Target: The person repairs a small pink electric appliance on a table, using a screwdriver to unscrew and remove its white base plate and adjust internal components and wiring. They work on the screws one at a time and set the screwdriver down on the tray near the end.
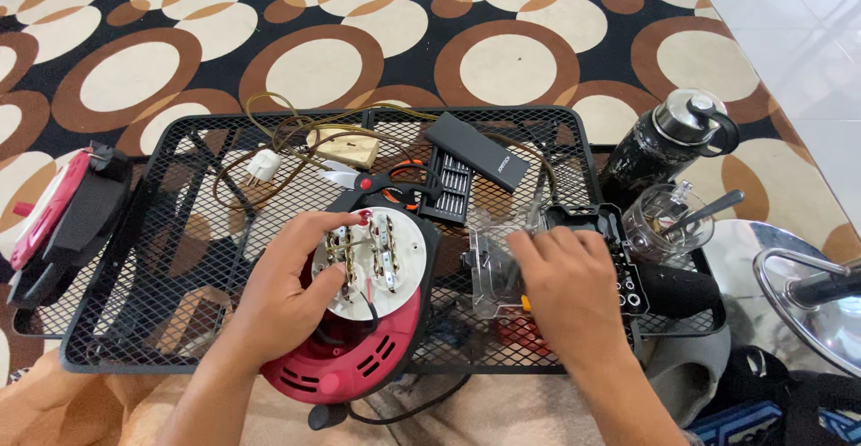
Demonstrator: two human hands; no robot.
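The left hand (287,298), nearest the viewer, rests with fingers spread and curled over the white circular socket plate (377,262) of a red round plastic cable reel (354,356), which lies open-faced at the near edge of a black wire-mesh tray (161,257); the thumb and forefinger press on the plate's metal contact strips without closing around anything. The right hand (569,289), well apart from the left, lies palm down with fingers bent over a clear plastic case lid (489,266); whether it grips anything cannot be told. Just beyond it sits a black bit-holder case (619,257). Farther back lie a dark rectangular box (480,150), a beige wall socket block (345,148) with tangled brown wire, and a white plug (263,166). A black flask (668,141) stands to the right on the circle-patterned carpet (511,60).
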